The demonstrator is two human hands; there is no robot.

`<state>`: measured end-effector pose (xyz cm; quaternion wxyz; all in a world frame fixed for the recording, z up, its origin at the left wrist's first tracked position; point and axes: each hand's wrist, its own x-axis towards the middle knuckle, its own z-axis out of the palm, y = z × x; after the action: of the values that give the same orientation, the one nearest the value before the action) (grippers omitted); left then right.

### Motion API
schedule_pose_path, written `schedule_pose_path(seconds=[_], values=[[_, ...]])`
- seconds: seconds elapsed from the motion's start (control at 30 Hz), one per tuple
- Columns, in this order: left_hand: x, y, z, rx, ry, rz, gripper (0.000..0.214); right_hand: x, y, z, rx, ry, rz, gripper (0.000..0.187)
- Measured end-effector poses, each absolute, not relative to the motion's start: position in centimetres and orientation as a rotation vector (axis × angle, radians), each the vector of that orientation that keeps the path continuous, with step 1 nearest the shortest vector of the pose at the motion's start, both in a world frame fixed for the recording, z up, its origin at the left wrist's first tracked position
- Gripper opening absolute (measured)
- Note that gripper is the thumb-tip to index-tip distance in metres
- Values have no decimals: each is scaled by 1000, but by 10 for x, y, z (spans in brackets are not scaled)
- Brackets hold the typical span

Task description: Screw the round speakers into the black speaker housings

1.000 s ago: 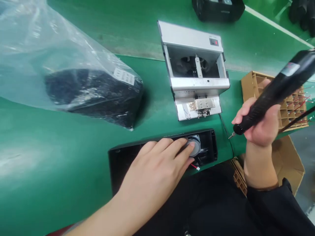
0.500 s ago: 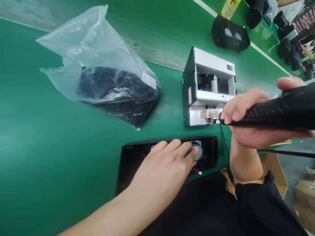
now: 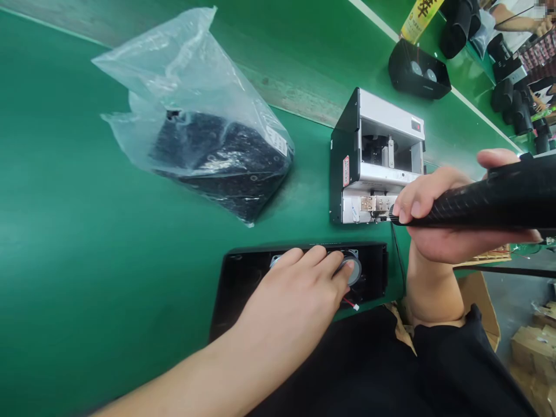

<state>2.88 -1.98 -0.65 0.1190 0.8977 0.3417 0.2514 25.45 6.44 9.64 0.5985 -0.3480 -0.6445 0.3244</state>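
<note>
My left hand [image 3: 299, 289] reaches into a long black speaker housing [image 3: 237, 284] on the green bench. Its fingers curl over a small round speaker [image 3: 355, 270] with a silvery back. A red and dark wire with a white plug [image 3: 356, 307] hangs beside it. In my right hand [image 3: 447, 243] is a black electric screwdriver [image 3: 486, 197], held almost level. The screwdriver's nose is at the front rail of a silver and black screw feeder [image 3: 382, 113]; my fingers partly cover that spot, so I cannot tell whether the bit touches a screw.
A clear plastic bag [image 3: 174, 63] with black parts inside lies at the left. Behind the feeder stand another black housing [image 3: 417, 78] with two speakers and a yellow package [image 3: 419, 20]. A person works far right. Cardboard boxes [image 3: 534, 350] are on the floor.
The view has shifted slightly, so the bag, housing and feeder appear a little further right. Both hands keep their holds, with the screwdriver still at the feeder.
</note>
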Motion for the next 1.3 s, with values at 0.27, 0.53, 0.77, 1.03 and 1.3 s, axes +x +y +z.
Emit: schedule_pose_path(seconds=[0.27,0.53,0.77,1.03,1.3], values=[[29,-19,-11,2627,988,736,22,253,73,78,-954,-1483,583,78],[27,-14,-8,2645,964,751,18,265,29,107,-852,-1442,740,52],[24,-15,-5,2623,940,728,23,269,-9,107,-977,-1399,882,51],[21,-16,0,2651,952,728,39,263,-6,69,-834,-1357,893,54],[22,-17,2,2613,965,711,34,266,4,59,-970,-1426,821,59]])
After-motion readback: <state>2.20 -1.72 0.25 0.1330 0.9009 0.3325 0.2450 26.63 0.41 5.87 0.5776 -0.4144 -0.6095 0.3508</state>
